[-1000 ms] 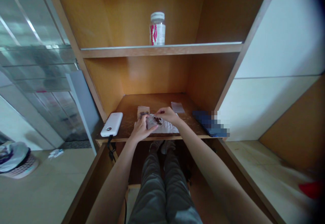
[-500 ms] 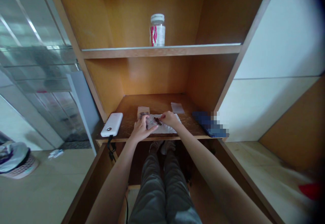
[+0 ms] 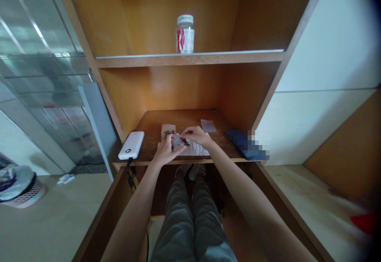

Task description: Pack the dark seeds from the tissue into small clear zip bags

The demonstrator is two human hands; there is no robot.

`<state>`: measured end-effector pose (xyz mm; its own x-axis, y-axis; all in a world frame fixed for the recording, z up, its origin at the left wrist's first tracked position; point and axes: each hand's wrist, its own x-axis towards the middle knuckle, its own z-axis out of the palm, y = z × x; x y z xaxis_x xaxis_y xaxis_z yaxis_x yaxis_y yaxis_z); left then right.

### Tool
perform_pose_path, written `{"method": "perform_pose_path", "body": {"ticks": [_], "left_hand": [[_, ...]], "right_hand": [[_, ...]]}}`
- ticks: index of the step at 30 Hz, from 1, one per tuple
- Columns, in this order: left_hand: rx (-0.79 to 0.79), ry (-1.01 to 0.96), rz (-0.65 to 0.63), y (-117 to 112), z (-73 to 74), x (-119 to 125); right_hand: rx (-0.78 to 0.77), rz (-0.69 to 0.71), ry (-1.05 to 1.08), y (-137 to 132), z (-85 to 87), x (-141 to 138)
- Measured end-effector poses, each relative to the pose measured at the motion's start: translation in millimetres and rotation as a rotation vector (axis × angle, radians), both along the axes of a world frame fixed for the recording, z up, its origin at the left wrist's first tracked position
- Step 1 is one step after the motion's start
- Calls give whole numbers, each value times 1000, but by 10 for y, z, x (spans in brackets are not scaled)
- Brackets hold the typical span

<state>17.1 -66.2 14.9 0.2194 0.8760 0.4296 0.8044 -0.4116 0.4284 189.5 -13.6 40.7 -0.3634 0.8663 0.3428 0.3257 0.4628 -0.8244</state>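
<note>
My left hand (image 3: 164,151) is closed on a small clear plastic bag (image 3: 177,142) with dark bits inside, held just above the wooden desk (image 3: 184,119). My right hand (image 3: 196,135) pinches at the bag's upper right edge, fingers together. Under both hands lies a white sheet or larger clear bag (image 3: 196,149). Another small packet (image 3: 168,129) lies just behind my left hand.
A white power bank (image 3: 131,145) with a cable lies at the desk's left front corner. An empty small clear bag (image 3: 208,125) lies behind, and a dark blue object (image 3: 242,143) at the right. A jar (image 3: 185,34) stands on the upper shelf.
My right hand dipped toward the desk half a second ago and has risen back to the bag's edge. My left hand has stayed put.
</note>
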Motion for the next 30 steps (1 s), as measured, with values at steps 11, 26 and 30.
{"method": "perform_pose_path", "body": {"ticks": [11, 26, 30], "left_hand": [[-26, -10, 6, -23, 15, 8], [-14, -22, 2, -8, 17, -9], [-4, -24, -6, -16, 25, -6]], "right_hand": [[77, -315, -354, 108, -68, -31], [30, -416, -603, 186, -149, -125], [29, -409, -440, 165, -150, -85]]}}
